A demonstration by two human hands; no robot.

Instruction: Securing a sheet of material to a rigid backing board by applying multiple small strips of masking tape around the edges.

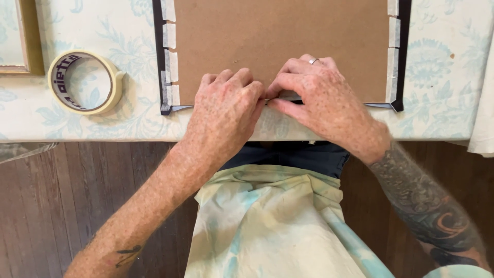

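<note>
Pressing down at the near edge of the board [280, 36], both hands meet at its middle, knuckles almost touching. The board is a brown sheet of backing card lying flat on a table [128, 118] covered in a pale cloth with a blue flower pattern; a black frame [159, 56] shows as a thin border round the board, and short strips of tape [171, 64] hold the board to it down the left and right sides. The left hand [226, 105] is curled, its fingers bent under so the knuckles face up, and its fingertips press on the board's near edge; whether it pinches anything I cannot tell. The right hand [321, 98], a ring on one finger, lies beside it with the thumb and forefinger closed on a pale strip of tape at that same edge, the other fingers bent and resting on the board. Left of the board, well apart from it, a tape roll [85, 82] lies flat on the cloth. Further left of the board, at the picture's corner, part of a gold frame [32, 41] is visible. Nearer than the board's edge, below the table, are a pale tie-dyed apron [267, 221] and dark wooden floor [62, 195].
</note>
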